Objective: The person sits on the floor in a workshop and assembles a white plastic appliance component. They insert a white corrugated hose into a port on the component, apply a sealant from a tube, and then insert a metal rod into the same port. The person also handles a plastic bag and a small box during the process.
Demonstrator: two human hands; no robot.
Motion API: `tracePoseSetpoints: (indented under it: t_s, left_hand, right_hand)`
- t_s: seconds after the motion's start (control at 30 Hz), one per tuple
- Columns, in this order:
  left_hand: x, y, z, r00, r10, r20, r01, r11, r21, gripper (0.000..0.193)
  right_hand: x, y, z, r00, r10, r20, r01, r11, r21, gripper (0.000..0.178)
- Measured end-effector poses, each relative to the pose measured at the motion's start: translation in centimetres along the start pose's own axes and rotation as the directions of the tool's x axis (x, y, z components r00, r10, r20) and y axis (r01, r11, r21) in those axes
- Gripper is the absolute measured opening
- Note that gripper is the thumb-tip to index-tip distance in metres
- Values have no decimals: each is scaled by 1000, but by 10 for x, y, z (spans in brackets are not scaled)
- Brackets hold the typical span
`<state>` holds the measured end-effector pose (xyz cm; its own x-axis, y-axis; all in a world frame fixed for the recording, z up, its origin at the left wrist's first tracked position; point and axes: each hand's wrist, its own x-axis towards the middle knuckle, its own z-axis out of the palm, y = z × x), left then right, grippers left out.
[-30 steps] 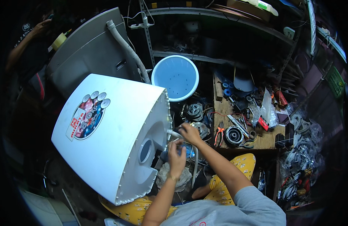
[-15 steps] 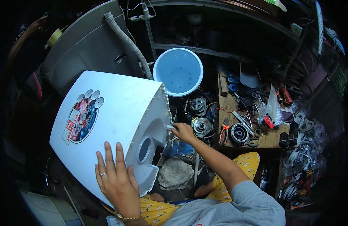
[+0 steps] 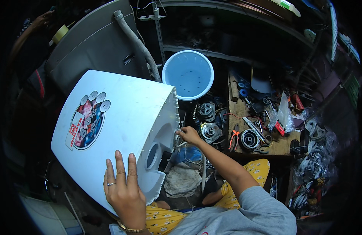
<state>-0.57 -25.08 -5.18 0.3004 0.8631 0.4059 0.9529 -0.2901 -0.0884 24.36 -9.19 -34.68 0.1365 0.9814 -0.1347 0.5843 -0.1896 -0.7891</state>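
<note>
A white washing machine housing (image 3: 122, 102) lies tilted on its side before me, a round sticker on its upper panel. Its ribbed end, facing right, shows a molded recess and a round opening (image 3: 152, 156). My left hand (image 3: 124, 192), wearing a ring and a bracelet, lies against the panel's lower part with fingers spread. At the ribbed edge is my right hand (image 3: 189, 135), its fingers pinched together. What they grip there is too small to make out. Behind the housing leans a large grey panel (image 3: 91, 47) with a grey hose (image 3: 136, 43).
A pale blue perforated basket (image 3: 187, 74) stands beyond the housing. Motors (image 3: 210, 132) lie beside a wooden bench (image 3: 282, 147) holding orange-handled pliers (image 3: 234, 137) and loose parts. Plastic bags (image 3: 318, 156) and wires pile up at right. A grey cloth bundle (image 3: 183, 180) lies near my feet. Another person's arm (image 3: 34, 27) shows far left.
The housing has tipped slightly, its top panel turning more upward. My left hand has shifted a little right on the panel. My right hand stays at the ribbed edge.
</note>
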Motion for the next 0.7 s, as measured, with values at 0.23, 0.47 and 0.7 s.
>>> tracePoseSetpoints:
  t_s: [0.23, 0.47, 0.7]
  left_hand:
    - [0, -4, 0, 999, 17, -37, -18, 999, -36, 54]
    - [-3, -8, -21, 995, 21, 95, -14, 997, -75, 71]
    - [-4, 4, -23, 995, 35, 95, -19, 987, -160, 71]
  right_hand:
    - [-27, -26, -18, 967, -228, -114, 194, 948, -251, 52]
    - [-129, -19, -174, 865, -348, -363, 352, 934, -58, 23]
    - [-193, 111, -279, 768, -178, -615, -139, 891, -432, 30]
